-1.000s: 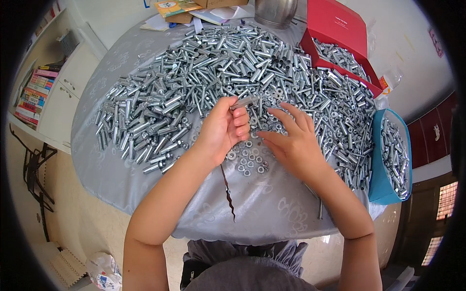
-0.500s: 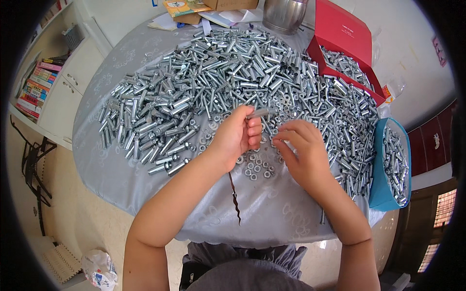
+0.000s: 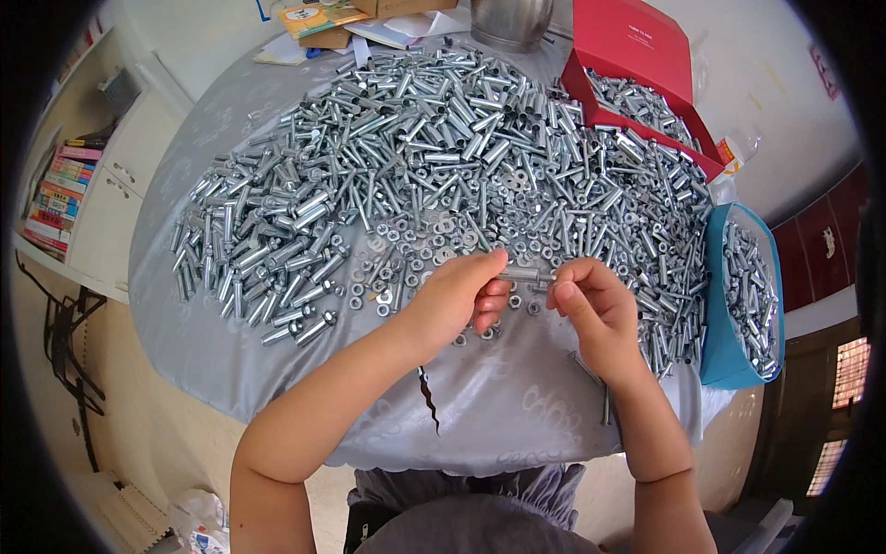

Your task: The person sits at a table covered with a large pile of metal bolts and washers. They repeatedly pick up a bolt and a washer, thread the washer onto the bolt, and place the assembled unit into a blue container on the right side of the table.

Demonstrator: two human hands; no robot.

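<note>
My left hand point(image 3: 459, 297) is closed around one end of a metal expansion bolt point(image 3: 524, 274), which points to the right over the near side of the table. At the bolt's other end my right hand point(image 3: 595, 305) has thumb and fingertips pinched together. Whether a small nut or washer is between them is too small to make out. Just beyond both hands lie loose washers point(image 3: 445, 226) and several nuts point(image 3: 356, 303). A group of assembled expansion bolts point(image 3: 300, 323) lies to the left of my left hand.
A big heap of metal sleeves and bolts point(image 3: 443, 120) covers the grey tablecloth point(image 3: 369, 425). On the right stand a red box point(image 3: 637, 120) and a teal bin point(image 3: 724, 342), both holding metal parts. A metal pot point(image 3: 510, 23) and papers point(image 3: 406, 26) are at the back.
Both hands have come nearer to me and closer together. My right hand has gone from loosely curled and apart to pinching at the bolt's end. The view has shifted slightly.
</note>
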